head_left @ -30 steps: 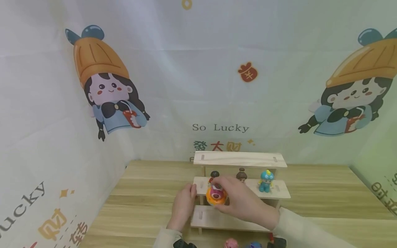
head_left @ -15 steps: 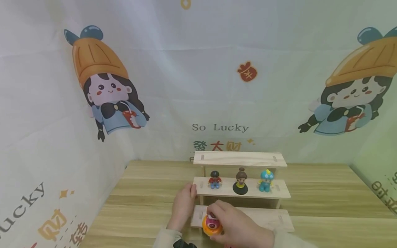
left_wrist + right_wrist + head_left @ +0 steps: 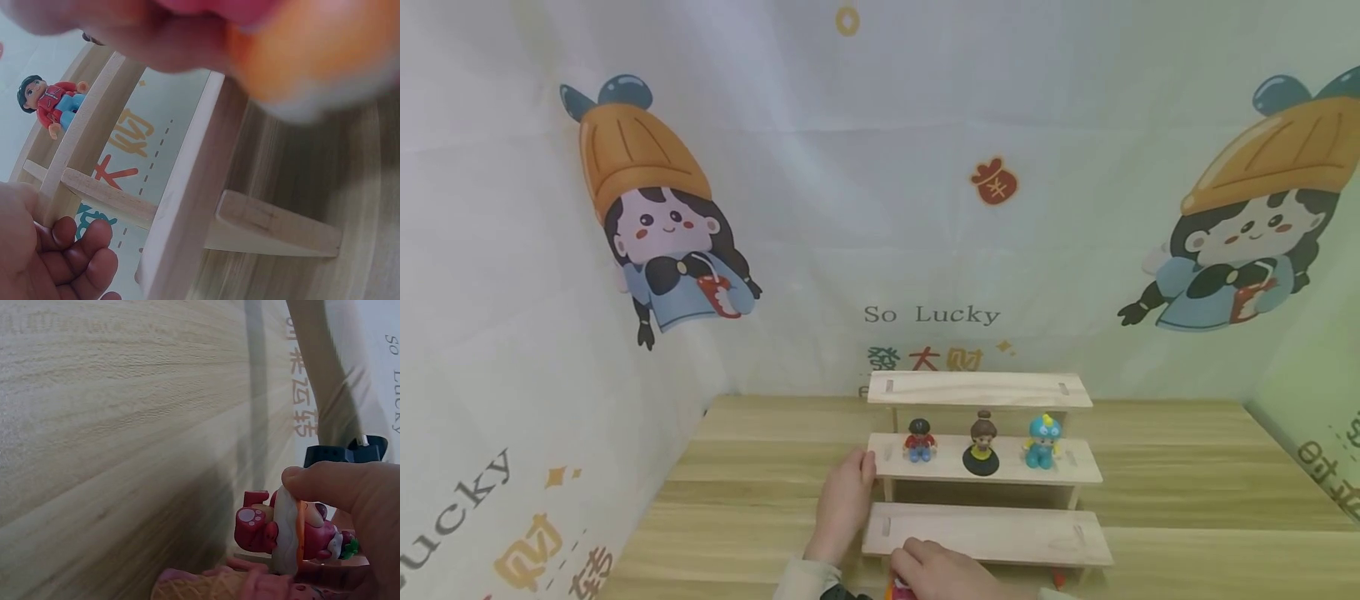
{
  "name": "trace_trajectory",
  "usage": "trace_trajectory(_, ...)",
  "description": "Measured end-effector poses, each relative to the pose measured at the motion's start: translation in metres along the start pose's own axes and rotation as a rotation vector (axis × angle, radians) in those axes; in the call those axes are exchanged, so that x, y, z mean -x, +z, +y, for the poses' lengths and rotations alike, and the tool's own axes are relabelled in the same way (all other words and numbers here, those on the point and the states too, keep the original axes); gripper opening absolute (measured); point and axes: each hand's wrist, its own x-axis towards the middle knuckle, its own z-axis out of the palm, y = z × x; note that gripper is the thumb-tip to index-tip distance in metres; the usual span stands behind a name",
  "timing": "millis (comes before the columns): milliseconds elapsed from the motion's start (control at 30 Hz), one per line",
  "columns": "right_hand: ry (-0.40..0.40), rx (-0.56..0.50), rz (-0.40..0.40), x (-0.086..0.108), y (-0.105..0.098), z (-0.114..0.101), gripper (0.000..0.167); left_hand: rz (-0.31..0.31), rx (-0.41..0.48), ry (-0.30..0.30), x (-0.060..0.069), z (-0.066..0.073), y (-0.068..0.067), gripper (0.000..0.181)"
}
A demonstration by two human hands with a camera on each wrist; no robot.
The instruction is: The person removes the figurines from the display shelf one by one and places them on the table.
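A three-tier wooden shelf (image 3: 985,533) stands on the table. My left hand (image 3: 844,504) grips the left end of its middle tier; the left wrist view shows the fingers (image 3: 84,256) curled there. In front of the lowest tier, my right hand (image 3: 943,573) holds a pink bear figure with an orange and white ring, mostly cut off by the frame edge. The right wrist view shows the thumb and fingers pinching the ring of this bear figure (image 3: 253,528), its paws pointing left. Right below it lies a pink toy with a waffle cone (image 3: 200,586).
On the middle tier stand a figure in a red jacket (image 3: 919,442), a brown-haired figure on a black base (image 3: 981,446) and a turquoise figure (image 3: 1042,443). A small red thing (image 3: 1058,580) shows below the lowest tier's right part. A printed cloth (image 3: 820,208) hangs behind.
My right hand has come down from before the middle tier, past the lowest tier, to the bottom of the head view, still holding the bear figure. My left hand has kept its place.
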Motion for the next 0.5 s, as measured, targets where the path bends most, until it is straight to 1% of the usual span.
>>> trace_trajectory(100, 0.008, 0.012, -0.006, -0.001, 0.007, 0.000, 0.030, -0.004, 0.003, -0.009, 0.001, -0.001, 0.001, 0.030)
trace_trajectory(367, -0.064, 0.099, 0.045, 0.000, 0.014, -0.001, 0.025, 0.009, -0.008, -0.001, 0.001, -0.001, 0.002, 0.029)
trace_trajectory(500, -0.077, 0.134, 0.046, -0.001, 0.015, -0.002, 0.025, 0.009, -0.001, -0.005, 0.000, -0.001, 0.002, 0.029)
